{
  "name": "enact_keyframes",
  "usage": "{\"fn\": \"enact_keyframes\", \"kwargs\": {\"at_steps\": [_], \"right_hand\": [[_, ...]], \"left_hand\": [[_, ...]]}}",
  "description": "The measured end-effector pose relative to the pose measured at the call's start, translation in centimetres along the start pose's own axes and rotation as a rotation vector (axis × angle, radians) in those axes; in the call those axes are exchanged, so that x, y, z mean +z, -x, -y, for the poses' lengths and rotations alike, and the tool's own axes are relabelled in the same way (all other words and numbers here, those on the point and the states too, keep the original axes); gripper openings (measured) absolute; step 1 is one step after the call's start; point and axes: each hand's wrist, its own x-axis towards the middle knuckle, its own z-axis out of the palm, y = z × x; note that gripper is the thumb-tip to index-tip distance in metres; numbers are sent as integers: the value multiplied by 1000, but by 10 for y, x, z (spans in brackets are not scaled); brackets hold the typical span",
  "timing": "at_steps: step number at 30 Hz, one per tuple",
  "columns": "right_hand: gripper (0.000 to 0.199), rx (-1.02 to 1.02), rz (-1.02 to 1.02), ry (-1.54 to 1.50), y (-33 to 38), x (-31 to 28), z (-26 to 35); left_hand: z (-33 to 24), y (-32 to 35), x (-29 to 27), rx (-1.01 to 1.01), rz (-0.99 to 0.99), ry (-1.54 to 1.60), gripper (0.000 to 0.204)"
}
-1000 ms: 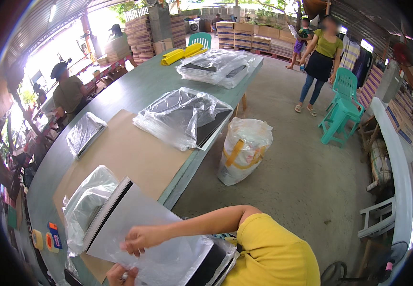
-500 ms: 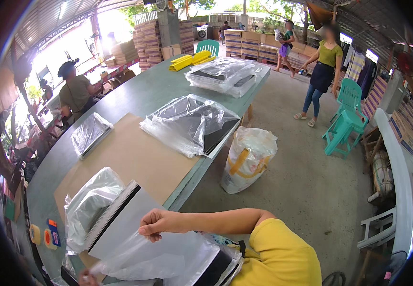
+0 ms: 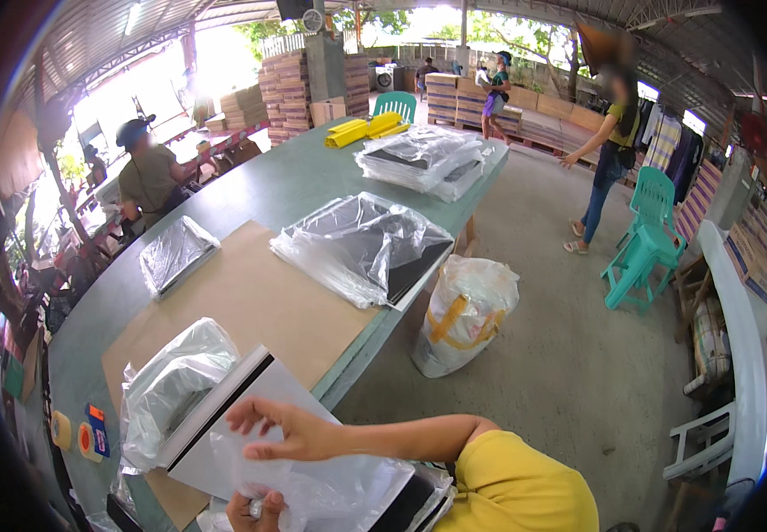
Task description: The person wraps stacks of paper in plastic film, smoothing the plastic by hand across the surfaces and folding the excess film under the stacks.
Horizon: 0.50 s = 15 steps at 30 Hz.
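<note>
Place: an open-sided workshop, apparently for packing
Overhead: a corrugated metal roof with a tube lamp
Underfoot: a bare concrete floor
Work surface: a long green tabletop bearing dark panels in clear plastic and tape rolls
Stock: cartons stacked high beside a concrete pillar
People: a person at the left, another standing farther back
Beyond: trees in daylight

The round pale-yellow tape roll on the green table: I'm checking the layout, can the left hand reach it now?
Probably yes: nothing covers the tape roll, though the left hand seems to grip clear plastic film and may need to let go.
</note>
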Motion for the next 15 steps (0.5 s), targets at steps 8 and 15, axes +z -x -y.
{"fn": "enact_keyframes", "kwargs": {"at_steps": [8, 15], "right_hand": [[42, 299, 351, -290, 36, 43, -38], [42, 398, 279, -408, 52, 50, -52]], "left_hand": [[42, 3, 16, 312, 317, -67, 24], [48, 10, 23, 267, 321, 0, 23]]}}
